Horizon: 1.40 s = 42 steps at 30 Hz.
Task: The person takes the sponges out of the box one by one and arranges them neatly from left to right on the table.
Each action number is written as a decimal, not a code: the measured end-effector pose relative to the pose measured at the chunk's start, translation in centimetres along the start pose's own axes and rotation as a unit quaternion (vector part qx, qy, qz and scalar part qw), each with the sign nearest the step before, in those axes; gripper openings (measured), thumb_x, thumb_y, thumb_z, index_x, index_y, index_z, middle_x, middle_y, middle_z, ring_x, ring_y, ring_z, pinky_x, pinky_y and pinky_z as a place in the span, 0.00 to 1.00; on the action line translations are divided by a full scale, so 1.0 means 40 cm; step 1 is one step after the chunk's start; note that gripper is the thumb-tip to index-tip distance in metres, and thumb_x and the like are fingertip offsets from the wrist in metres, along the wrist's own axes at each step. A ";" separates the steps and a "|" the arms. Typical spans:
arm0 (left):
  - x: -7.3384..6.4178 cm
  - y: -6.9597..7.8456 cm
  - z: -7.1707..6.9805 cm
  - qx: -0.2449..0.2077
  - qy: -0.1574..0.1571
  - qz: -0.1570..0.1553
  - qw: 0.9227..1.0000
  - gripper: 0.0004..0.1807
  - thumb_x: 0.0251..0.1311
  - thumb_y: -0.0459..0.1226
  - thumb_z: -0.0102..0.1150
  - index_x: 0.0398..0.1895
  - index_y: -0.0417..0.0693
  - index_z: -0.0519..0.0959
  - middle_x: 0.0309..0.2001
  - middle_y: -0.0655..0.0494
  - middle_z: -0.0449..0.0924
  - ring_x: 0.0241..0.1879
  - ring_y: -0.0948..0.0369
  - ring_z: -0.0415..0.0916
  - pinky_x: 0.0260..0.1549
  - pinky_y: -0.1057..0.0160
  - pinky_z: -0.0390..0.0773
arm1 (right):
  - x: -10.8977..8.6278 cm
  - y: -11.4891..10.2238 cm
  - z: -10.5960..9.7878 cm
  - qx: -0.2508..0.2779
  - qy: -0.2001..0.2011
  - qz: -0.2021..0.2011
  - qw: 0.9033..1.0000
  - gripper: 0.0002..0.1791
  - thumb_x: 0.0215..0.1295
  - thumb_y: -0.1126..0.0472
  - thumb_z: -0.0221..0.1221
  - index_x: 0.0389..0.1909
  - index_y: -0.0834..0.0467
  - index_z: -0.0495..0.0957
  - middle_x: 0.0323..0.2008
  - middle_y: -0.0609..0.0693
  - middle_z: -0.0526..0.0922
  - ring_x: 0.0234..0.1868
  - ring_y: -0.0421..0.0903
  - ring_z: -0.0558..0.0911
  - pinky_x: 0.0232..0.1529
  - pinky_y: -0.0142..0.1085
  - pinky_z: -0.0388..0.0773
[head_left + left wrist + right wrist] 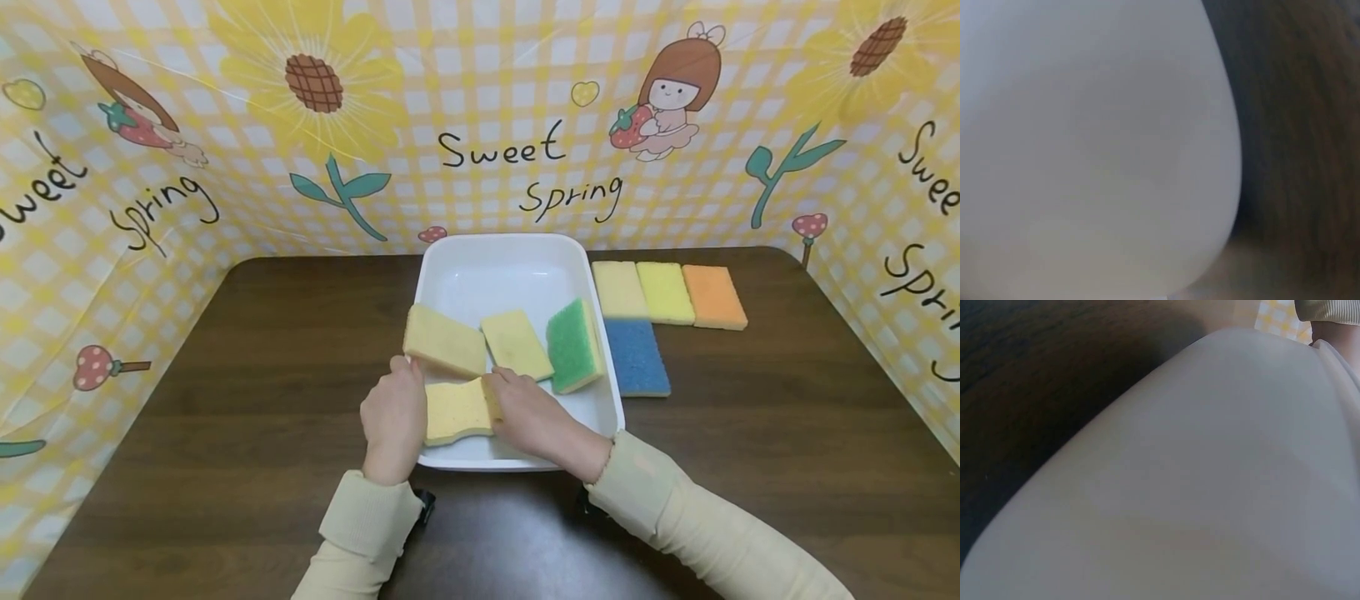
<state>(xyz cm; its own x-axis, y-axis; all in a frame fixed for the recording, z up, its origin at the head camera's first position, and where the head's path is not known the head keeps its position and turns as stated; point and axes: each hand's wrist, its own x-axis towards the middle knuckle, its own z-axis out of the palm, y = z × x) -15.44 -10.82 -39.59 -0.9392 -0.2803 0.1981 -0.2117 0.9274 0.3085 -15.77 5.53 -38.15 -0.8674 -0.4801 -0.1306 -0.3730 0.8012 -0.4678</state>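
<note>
A pale yellow sponge [459, 412] is held between both hands over the near part of a white tub [521, 464]. My left hand [393, 417] grips its left end, and my right hand [528, 412] grips the right end, where the sponge bends. Fingertips of both hands are largely hidden behind it. Inside the tub, one pale yellow sponge [446, 340] leans against the left wall, and another [517, 344] lies near the middle. A green-faced sponge [573, 346] is tilted against the right wall. Both wrist views are mostly filled by the tub's blurred outer wall [1122, 125].
Right of the tub, a cream sponge [619, 290], a bright yellow one [665, 292] and an orange one [714, 297] lie in a row. A blue-faced sponge [637, 357] lies just below them. The dark wooden table [225, 433] is backed by a patterned cloth [480, 108].
</note>
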 end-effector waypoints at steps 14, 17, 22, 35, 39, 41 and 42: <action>-0.001 0.000 0.002 -0.002 0.020 0.006 1.000 0.18 0.72 0.39 0.42 0.28 0.33 0.70 0.20 0.34 0.79 0.21 0.40 0.80 0.18 0.45 0.76 | 0.001 -0.003 -0.001 0.008 0.004 0.024 1.000 0.35 0.46 0.65 0.70 0.58 0.63 0.71 0.51 0.60 0.72 0.46 0.55 0.72 0.44 0.43 0.74; -0.001 -0.001 0.003 -0.001 0.023 0.007 1.000 0.18 0.72 0.39 0.42 0.28 0.33 0.70 0.19 0.34 0.79 0.21 0.40 0.80 0.18 0.45 0.76 | -0.001 -0.003 -0.001 0.027 0.005 0.026 0.999 0.33 0.45 0.64 0.72 0.54 0.63 0.71 0.46 0.59 0.71 0.43 0.53 0.70 0.42 0.41 0.72; -0.002 -0.002 0.004 -0.003 0.025 0.008 1.000 0.18 0.72 0.39 0.42 0.28 0.33 0.70 0.19 0.35 0.78 0.21 0.41 0.80 0.17 0.46 0.75 | -0.002 -0.002 -0.004 0.047 0.002 0.024 0.999 0.25 0.45 0.64 0.72 0.43 0.61 0.70 0.39 0.56 0.69 0.38 0.50 0.67 0.38 0.38 0.69; -0.003 -0.001 0.005 -0.001 0.037 0.017 0.999 0.18 0.71 0.39 0.44 0.26 0.34 0.70 0.18 0.36 0.78 0.20 0.41 0.80 0.17 0.46 0.76 | -0.007 -0.008 -0.024 0.090 -0.012 0.030 0.995 0.15 0.50 0.65 0.64 0.35 0.59 0.68 0.29 0.49 0.71 0.26 0.44 0.67 0.30 0.34 0.65; -0.003 -0.001 0.005 0.000 0.040 0.017 0.999 0.18 0.71 0.38 0.44 0.26 0.34 0.70 0.18 0.36 0.78 0.20 0.41 0.80 0.17 0.46 0.75 | -0.008 -0.005 -0.028 0.098 -0.006 0.030 0.995 0.12 0.52 0.63 0.63 0.33 0.58 0.69 0.28 0.48 0.72 0.26 0.43 0.68 0.31 0.33 0.66; -0.003 -0.001 0.006 0.000 0.046 0.019 0.999 0.18 0.71 0.38 0.44 0.26 0.34 0.70 0.17 0.36 0.78 0.19 0.41 0.80 0.17 0.46 0.75 | -0.009 -0.002 -0.030 0.104 -0.006 0.031 0.994 0.11 0.52 0.63 0.62 0.32 0.57 0.69 0.27 0.48 0.72 0.27 0.42 0.68 0.32 0.33 0.66; -0.004 0.000 0.006 0.000 0.049 0.020 0.999 0.18 0.71 0.38 0.44 0.26 0.34 0.69 0.17 0.35 0.78 0.19 0.41 0.80 0.16 0.46 0.75 | -0.009 0.000 -0.030 0.108 -0.006 0.031 0.994 0.10 0.53 0.63 0.62 0.31 0.57 0.69 0.27 0.48 0.72 0.27 0.42 0.68 0.32 0.32 0.66</action>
<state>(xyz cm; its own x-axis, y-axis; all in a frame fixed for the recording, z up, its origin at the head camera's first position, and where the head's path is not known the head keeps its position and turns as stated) -15.36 -10.73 -39.83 -0.9158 -0.2664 0.3006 -0.1753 0.9384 0.2978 -15.85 6.13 -37.04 -0.8822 -0.4374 -0.1744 -0.2387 0.7347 -0.6350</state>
